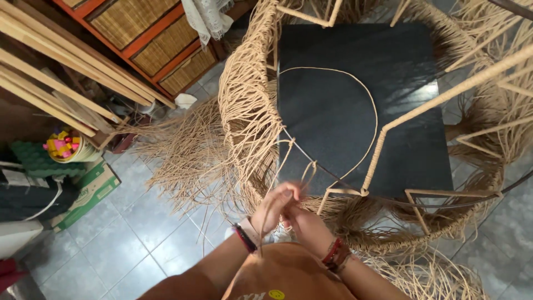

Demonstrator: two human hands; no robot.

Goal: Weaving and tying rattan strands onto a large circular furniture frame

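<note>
The step in hand looked like working a loose strand into the lower rim of the big round frame wrapped in tan woven cane (250,111), and to do it well the strand would want steady tension, a flat lie with no twist, and a pull kept snug against the wraps already laid. The long slack ought to be kept free of the hanging ends, which could easily snag it.

The frame filled most of the view, standing on the grey tiled floor (122,244), its thin rods bound in the same pale fibre, with shaggy loose ends fringing its left and lower sides. Inside it lay a dark, flat square panel (344,111). Across that panel a single long tan cane strand (371,105) ran in a wide arc and came down toward the hands at the near rim.

The left hand (276,206) was closed, fingers curled on the strand near the rim, though motion blur hid the exact grip. The right hand (305,222) sat just beside and below it, touching it, fingers drawn in; whether it pinched the strand or only steadied it, I could not tell. Both wrists wore dark and red bands.

Off to the left stood pale wooden slats (66,72) leaning by an orange shelf with woven drawer fronts (161,44), and a small tub of bright plastic pieces (65,145).
</note>
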